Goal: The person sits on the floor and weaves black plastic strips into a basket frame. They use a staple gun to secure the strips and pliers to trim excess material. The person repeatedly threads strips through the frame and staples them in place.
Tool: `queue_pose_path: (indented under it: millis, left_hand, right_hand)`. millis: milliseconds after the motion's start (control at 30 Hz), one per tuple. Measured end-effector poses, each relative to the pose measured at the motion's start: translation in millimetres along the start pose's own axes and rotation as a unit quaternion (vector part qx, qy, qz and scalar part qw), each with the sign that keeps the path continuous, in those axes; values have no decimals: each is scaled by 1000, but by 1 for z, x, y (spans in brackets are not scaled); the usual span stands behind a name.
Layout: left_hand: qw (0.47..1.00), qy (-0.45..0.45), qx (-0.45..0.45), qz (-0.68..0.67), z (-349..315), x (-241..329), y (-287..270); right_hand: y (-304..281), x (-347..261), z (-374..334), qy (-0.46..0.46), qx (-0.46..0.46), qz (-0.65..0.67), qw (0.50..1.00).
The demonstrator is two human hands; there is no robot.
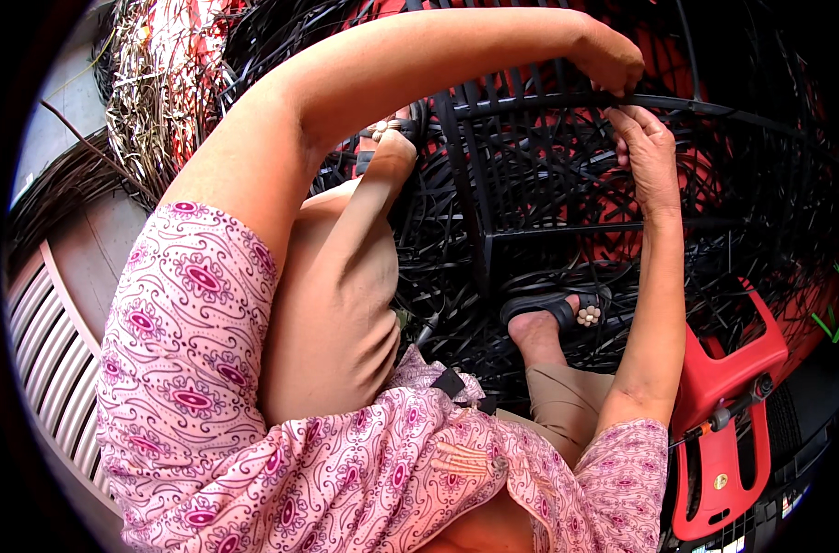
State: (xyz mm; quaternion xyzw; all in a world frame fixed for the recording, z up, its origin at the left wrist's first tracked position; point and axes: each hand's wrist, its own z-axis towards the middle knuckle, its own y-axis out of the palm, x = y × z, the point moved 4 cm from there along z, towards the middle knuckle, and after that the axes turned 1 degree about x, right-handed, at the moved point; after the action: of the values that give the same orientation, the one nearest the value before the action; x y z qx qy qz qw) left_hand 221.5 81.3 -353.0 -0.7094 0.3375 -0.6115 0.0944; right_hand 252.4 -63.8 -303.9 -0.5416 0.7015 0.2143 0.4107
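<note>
A black frame (733, 112) of bars stands in front of me, with flat black strips running across its upper left part. My left hand (611, 61) reaches across from the left and bends down onto the curved upper bar, its fingers closed. Just below it, my right hand (648, 158) comes up from the lower right. Its thumb and forefinger are pinched together close under the same bar. Whatever either hand grips is too small and dark to name. Loose black strips (456, 346) lie tangled beneath and around the frame.
My sandalled feet stand among the strips, either side of the frame's near corner. A red plastic chair (721, 479) with a dark tool across it is at lower right. At left are a pale slatted seat (52, 369), a brown coil (55, 207) and bundled strips (147, 115).
</note>
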Motion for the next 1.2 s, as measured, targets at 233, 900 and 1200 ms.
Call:
queue_pose_path:
  millis: [233,900,1200]
  left_hand:
    - [997,-15,67,23,-33,33,-27]
    - [626,-179,392,-650,-38,78,106]
    - [622,-182,428,-630,-50,84,104]
  right_hand:
    - [-11,17,11,-49,-46,2,998]
    - [-9,46,1,-20,-5,52,998]
    - [-2,41,-3,-6,-18,71,997]
